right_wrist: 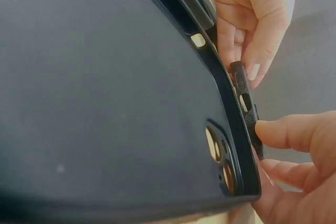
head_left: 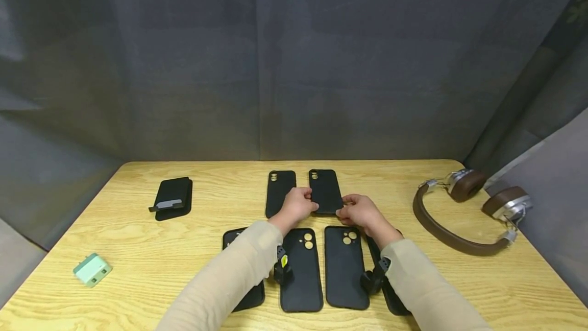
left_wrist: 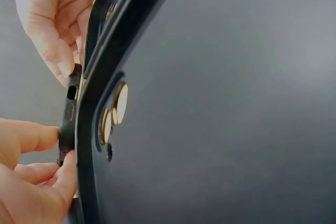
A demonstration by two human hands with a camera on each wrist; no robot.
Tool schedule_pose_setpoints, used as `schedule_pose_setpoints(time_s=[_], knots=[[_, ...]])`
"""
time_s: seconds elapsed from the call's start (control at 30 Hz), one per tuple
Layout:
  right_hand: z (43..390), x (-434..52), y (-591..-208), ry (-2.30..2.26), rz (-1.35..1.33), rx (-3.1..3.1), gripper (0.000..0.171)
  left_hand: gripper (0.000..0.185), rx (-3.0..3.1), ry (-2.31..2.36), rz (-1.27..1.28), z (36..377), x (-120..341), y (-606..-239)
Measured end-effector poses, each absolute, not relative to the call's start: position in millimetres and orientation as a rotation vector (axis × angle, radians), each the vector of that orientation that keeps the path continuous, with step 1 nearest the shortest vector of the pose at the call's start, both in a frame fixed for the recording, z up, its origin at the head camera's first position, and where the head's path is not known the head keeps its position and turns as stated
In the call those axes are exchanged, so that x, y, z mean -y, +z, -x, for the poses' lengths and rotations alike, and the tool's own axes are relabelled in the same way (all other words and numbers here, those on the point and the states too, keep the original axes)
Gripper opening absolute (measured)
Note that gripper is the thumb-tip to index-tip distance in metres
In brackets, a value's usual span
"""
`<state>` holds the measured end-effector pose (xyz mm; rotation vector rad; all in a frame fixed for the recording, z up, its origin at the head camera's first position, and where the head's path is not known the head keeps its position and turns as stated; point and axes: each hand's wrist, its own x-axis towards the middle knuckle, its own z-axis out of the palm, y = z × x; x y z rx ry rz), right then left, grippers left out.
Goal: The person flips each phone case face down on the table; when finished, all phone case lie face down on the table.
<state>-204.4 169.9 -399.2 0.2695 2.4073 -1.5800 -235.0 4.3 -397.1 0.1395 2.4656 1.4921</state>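
Near the left edge of the wood-grained table (head_left: 138,249), a mint-green charger (head_left: 92,269), blocky and smooth, lies on its side. Toward the far-left corner sits a flat black wallet-like piece (head_left: 173,190) with a grey strip across its near end. A dark front-row case (head_left: 251,298) lies toward the near edge, partly covered by the cream left sleeve (head_left: 225,275). Farther back, a rear case (head_left: 280,190) points its camera holes at the far edge.

The person's left hand (head_left: 296,206) pinches the near-left corner of the held case (head_left: 325,190), which lies near the middle of the far edge. Its long axis runs far to near, the far end leaning slightly left; the round camera holes are at its far-left corner, and the end wall with a port slot faces the near edge. It is matte black, a thin rectangle with rounded corners. The right hand (head_left: 360,213) pinches its near-right corner, thumb and finger bent.

Nearer, two rimmed cases (head_left: 300,275) lie side by side, and another (head_left: 395,298) shows under the right sleeve (head_left: 427,285). By the right edge, headphones (head_left: 447,236) combine a brown curved band with silvery metal.
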Motion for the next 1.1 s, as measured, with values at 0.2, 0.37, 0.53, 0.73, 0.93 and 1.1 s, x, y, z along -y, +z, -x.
schedule_pose_setpoints(time_s=[0.2,0.37,0.53,0.73,0.93,1.1], knots=[[205,-170,-401,-1.593,-0.278,-2.389,0.050,0.057,-2.500,1.434,-0.157,235,-7,-399],[205,-170,-401,-1.571,-0.280,-2.410,0.051,0.059,-2.587,1.301,-0.196,235,-10,-399],[205,-169,-400,-1.557,-0.273,-2.431,0.051,0.059,-2.644,1.194,-0.214,235,-12,-400],[202,-169,-398,-1.565,-0.285,-2.427,0.051,0.059,-2.624,1.247,-0.204,232,-9,-399],[198,-173,-388,-1.646,-0.307,-2.430,0.053,0.056,-2.564,1.393,-0.254,227,-2,-398],[194,-172,-376,-1.656,-0.239,-2.476,0.053,0.056,-2.472,1.554,-0.306,222,9,-391]])
